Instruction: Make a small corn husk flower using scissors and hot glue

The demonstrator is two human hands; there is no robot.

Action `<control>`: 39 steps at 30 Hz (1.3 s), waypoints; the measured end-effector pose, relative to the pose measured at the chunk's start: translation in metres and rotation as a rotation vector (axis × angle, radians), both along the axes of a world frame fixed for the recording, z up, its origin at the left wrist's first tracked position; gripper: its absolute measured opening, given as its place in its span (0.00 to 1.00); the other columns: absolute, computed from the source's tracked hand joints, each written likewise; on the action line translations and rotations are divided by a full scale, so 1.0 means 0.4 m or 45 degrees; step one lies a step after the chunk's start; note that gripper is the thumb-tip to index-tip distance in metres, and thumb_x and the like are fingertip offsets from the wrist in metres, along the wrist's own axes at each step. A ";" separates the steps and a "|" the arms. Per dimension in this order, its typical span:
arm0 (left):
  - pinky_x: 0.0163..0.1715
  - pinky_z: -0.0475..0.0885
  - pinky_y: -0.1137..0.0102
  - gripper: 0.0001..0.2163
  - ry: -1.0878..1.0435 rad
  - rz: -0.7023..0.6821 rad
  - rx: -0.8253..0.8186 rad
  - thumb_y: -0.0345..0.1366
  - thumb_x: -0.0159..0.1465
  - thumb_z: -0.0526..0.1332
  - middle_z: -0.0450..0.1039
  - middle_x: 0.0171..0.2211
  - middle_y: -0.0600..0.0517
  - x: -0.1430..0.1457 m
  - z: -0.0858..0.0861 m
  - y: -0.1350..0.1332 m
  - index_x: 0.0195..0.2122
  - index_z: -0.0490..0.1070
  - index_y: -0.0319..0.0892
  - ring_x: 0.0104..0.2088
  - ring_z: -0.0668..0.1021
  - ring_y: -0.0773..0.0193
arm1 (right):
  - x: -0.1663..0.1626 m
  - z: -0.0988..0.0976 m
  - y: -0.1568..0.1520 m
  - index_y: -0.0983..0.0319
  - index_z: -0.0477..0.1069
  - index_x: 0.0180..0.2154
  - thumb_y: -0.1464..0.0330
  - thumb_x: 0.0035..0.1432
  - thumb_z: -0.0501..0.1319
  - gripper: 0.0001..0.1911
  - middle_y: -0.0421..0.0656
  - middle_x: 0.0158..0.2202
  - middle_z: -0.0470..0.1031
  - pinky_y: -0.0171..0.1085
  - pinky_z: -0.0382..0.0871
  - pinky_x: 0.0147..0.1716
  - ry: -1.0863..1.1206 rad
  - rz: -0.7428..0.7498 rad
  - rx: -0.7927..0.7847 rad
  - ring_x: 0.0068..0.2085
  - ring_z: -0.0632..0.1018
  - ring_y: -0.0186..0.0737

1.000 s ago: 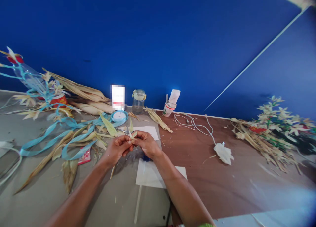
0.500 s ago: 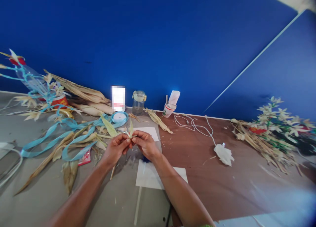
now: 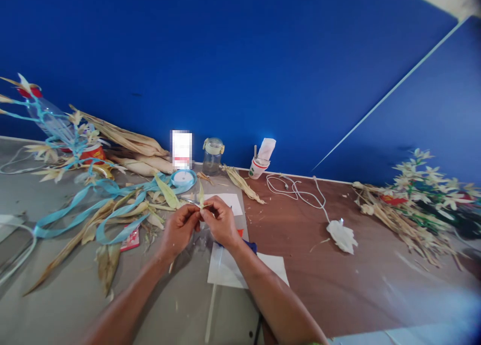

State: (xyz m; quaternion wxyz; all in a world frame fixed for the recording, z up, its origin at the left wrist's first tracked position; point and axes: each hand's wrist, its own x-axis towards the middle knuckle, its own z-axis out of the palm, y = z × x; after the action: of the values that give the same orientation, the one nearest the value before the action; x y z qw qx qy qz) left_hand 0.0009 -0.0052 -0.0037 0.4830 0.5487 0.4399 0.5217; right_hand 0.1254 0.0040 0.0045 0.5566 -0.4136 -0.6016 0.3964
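Note:
Both my hands meet over the grey part of the table, their fingertips pinched together. Between them stands a small pale-green piece of corn husk point(image 3: 201, 192), its pointed tip upward. My left hand point(image 3: 182, 230) is closed on its base from the left. My right hand point(image 3: 219, 222) pinches the same base from the right. The fingers hide the lower end of the husk. Just left of the hands lies a larger green husk leaf point(image 3: 167, 191). Under my right forearm are white paper point(image 3: 225, 272) and a dark blue object point(image 3: 250, 245).
Left, blue ribbon point(image 3: 71, 225) runs to its spool point(image 3: 183, 178) among dried husks point(image 3: 108, 265). Behind stand a glass jar point(image 3: 212, 157) and a paper cup point(image 3: 258, 167). Right, a white cable point(image 3: 296, 190), crumpled tissue point(image 3: 341, 236) and husk flowers point(image 3: 424, 180) lie near the blue partition.
The husk piece now stands more upright, and its lower petals are covered by my fingers. My right hand has shifted slightly, uncovering more of the blue object and a bit of orange.

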 end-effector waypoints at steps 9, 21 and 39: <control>0.20 0.61 0.75 0.07 0.010 -0.024 -0.020 0.37 0.58 0.58 0.65 0.16 0.59 0.005 -0.019 0.000 0.32 0.69 0.39 0.17 0.66 0.71 | -0.005 -0.019 -0.002 0.61 0.67 0.29 0.71 0.51 0.55 0.03 0.38 0.29 0.63 0.32 0.62 0.28 -0.009 -0.053 0.018 0.28 0.67 0.32; 0.25 0.64 0.73 0.05 0.312 0.119 0.222 0.35 0.60 0.56 0.66 0.19 0.57 -0.005 -0.017 -0.005 0.31 0.69 0.40 0.21 0.70 0.69 | -0.015 -0.036 -0.003 0.61 0.66 0.26 0.70 0.48 0.60 0.03 0.38 0.29 0.64 0.33 0.65 0.30 0.189 -0.062 -0.053 0.29 0.67 0.32; 0.17 0.59 0.75 0.09 -0.016 -0.139 -0.105 0.41 0.55 0.61 0.64 0.15 0.58 -0.002 0.003 0.008 0.27 0.69 0.40 0.16 0.66 0.71 | -0.019 -0.046 -0.006 0.60 0.65 0.27 0.68 0.48 0.59 0.04 0.37 0.28 0.61 0.32 0.60 0.25 0.341 0.025 -0.129 0.26 0.64 0.31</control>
State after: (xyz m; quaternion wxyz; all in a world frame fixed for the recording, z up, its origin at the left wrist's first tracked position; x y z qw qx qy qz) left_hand 0.0002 -0.0018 -0.0027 0.5357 0.5482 0.4275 0.4794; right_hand 0.1179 0.0016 -0.0139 0.6064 -0.3786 -0.5052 0.4834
